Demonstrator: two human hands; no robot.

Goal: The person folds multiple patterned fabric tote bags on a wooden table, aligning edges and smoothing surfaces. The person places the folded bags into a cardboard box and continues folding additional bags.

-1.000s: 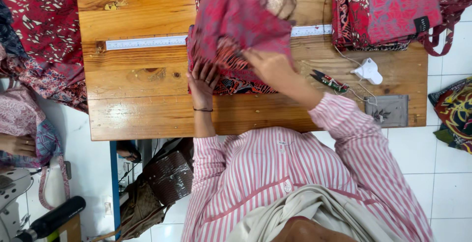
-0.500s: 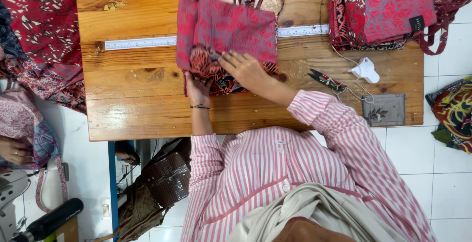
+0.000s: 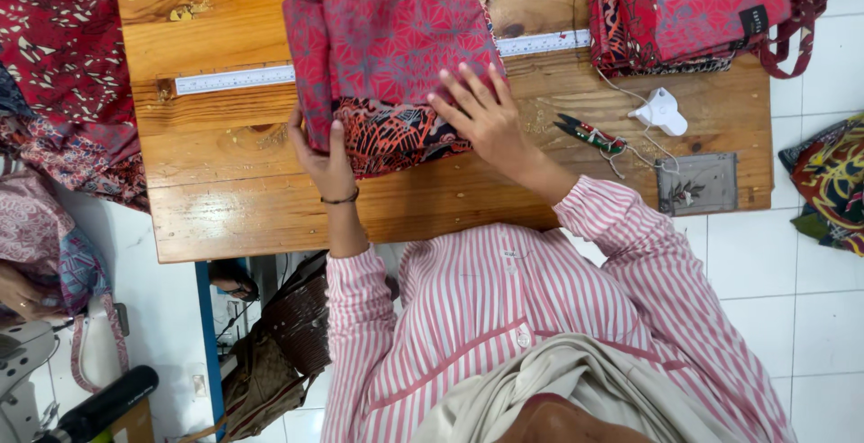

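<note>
A red patterned fabric bag (image 3: 396,56) lies flat on the wooden table (image 3: 225,200), its handles pointing away from me. My left hand (image 3: 322,151) grips the bag's near left corner, thumb on top. My right hand (image 3: 484,115) rests flat on the bag's near right part, fingers spread. A dark orange-patterned layer (image 3: 396,142) shows along the bag's near edge.
A white ruler (image 3: 234,79) lies across the table under the bag. Small snips (image 3: 589,133), a white tool (image 3: 661,112) and a grey square patch (image 3: 700,184) sit at right. A stack of folded red bags (image 3: 693,7) is at the far right. More fabric hangs at left (image 3: 63,65).
The bag was held up and bunched, then laid down and spread flat on the table. My right hand went from gripping it to pressing on it.
</note>
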